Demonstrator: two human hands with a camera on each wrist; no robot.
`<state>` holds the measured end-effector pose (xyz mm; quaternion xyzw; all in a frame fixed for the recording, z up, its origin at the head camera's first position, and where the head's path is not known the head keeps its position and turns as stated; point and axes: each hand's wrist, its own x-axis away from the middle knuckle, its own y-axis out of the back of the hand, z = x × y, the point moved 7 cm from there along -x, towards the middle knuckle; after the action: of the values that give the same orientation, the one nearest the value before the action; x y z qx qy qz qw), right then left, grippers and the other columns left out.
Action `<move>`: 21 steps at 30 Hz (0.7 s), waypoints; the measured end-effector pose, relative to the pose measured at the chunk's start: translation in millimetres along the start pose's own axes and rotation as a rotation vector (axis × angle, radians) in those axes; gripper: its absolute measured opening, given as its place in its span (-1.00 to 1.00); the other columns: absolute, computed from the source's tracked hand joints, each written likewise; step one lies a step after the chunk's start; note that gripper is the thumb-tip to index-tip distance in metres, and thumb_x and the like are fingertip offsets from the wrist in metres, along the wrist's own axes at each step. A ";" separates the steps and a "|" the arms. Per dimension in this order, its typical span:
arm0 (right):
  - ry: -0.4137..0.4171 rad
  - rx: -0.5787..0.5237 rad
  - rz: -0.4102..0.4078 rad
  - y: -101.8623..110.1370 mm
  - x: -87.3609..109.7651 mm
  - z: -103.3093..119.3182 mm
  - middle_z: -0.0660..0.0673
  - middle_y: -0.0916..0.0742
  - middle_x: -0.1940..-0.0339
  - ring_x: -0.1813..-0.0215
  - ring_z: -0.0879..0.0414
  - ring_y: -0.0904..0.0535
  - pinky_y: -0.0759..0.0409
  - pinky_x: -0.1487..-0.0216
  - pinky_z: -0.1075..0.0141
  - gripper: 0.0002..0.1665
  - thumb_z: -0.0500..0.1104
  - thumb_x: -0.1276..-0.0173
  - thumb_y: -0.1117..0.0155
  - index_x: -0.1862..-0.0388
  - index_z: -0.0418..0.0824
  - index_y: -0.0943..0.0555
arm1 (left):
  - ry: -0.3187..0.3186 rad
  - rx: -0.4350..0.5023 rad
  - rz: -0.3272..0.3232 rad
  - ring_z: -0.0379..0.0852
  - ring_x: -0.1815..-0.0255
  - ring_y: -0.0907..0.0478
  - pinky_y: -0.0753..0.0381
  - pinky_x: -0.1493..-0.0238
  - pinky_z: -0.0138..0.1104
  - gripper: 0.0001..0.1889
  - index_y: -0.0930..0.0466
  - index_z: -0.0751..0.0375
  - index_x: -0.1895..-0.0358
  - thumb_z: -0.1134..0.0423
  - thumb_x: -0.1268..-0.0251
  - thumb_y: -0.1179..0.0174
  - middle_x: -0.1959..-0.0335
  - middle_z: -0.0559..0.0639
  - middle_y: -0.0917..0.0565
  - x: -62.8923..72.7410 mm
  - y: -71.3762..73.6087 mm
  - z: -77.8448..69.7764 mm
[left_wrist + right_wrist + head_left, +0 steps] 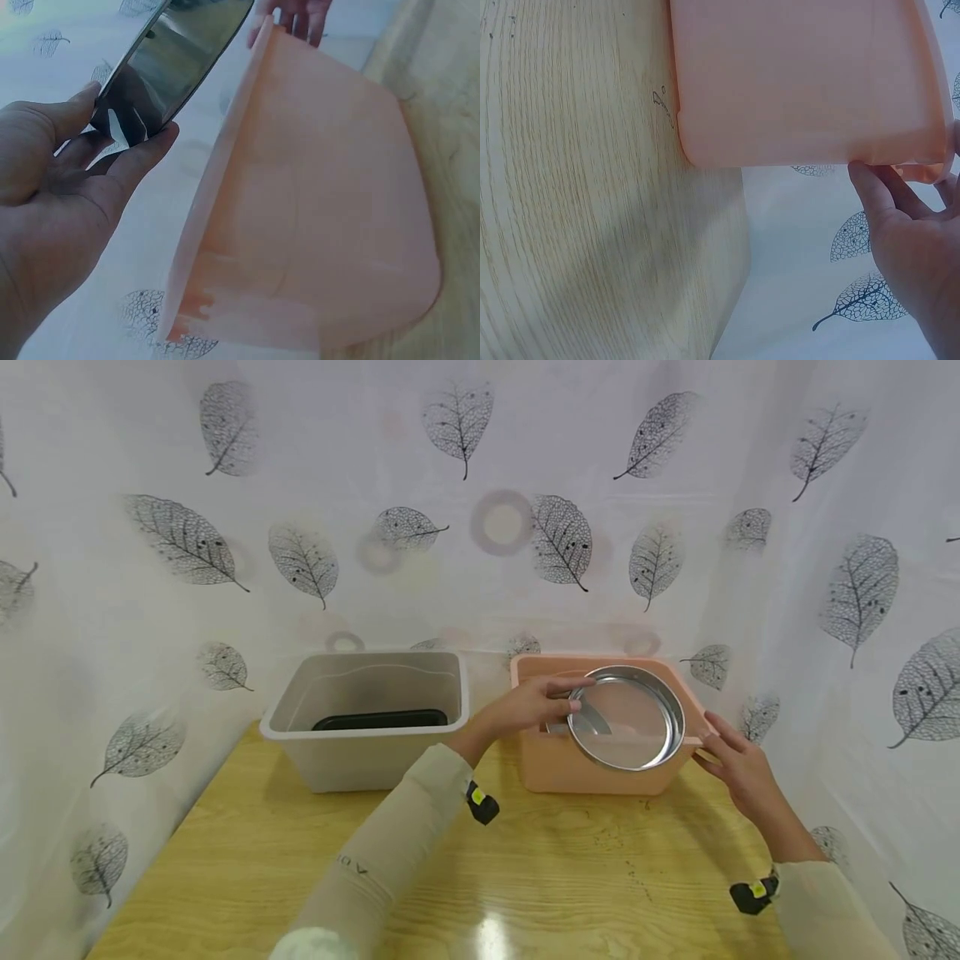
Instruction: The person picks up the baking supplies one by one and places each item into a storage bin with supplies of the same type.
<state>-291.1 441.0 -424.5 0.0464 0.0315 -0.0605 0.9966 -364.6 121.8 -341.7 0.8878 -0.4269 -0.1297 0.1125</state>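
Note:
My left hand [525, 703] pinches the near edge of a shallow round metal sieve [673, 727], thumb on one side and fingers on the other. Its wall is shiny, and the peach colour behind shows through its bottom. It is tilted over the front of a peach plastic bin [592, 772], overlapping the front rim in the head view. In the left wrist view the sieve's outer wall [184, 52] stands beside the bin's rim. My right hand [738, 768] grips the bin's right rim, fingers curled at the corner in the right wrist view. The sieve hides much of the bin's inside.
A grey plastic bin [360, 760] stands left of the peach one, with a dark flat-rimmed item [382, 719] inside it. Both stand on a wood-grain table [555, 860]. A leaf-printed white curtain [480, 602] hangs behind and at both sides.

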 end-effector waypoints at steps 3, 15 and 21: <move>-0.003 -0.013 0.003 0.9 0.3 -0.1 -0.28 0.08 -0.69 0.03 0.55 -0.59 -0.67 0.03 0.53 -0.13 0.01 -0.57 -0.13 -0.68 -0.13 0.03 | -0.018 -0.023 -0.014 -0.08 -0.22 -0.62 -0.70 -0.01 -0.36 -0.48 -0.36 -0.02 -0.51 0.24 -0.54 -0.12 -0.48 0.05 -0.42 -7.7 11.3 -1.4; 0.033 -0.036 0.056 -1.5 1.7 1.4 -0.19 0.10 -0.70 -0.05 0.54 -0.58 -0.66 -0.05 0.50 -0.16 -0.04 -0.61 -0.07 -0.68 -0.15 0.07 | 0.012 -0.112 -0.069 0.02 -0.61 -0.15 -0.57 -0.33 -0.24 -0.46 -0.35 -0.01 -0.52 0.20 -0.53 -0.14 -0.60 -0.12 -0.22 -26.6 52.6 13.8; 0.024 -0.027 0.047 -2.4 1.9 2.9 -0.25 0.10 -0.69 -0.03 0.54 -0.59 -0.66 -0.04 0.50 -0.16 -0.03 -0.61 -0.07 -0.68 -0.15 0.08 | 0.052 -0.101 -0.064 0.12 -0.57 -0.21 -0.64 -0.23 -0.26 -0.46 -0.34 0.12 -0.51 0.33 -0.52 -0.12 -0.61 -0.02 -0.19 -39.3 55.9 23.5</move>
<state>-289.3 438.1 -422.0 0.0345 0.0432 -0.0360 0.9978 -436.6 116.6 -341.3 0.8973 -0.3882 -0.1315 0.1639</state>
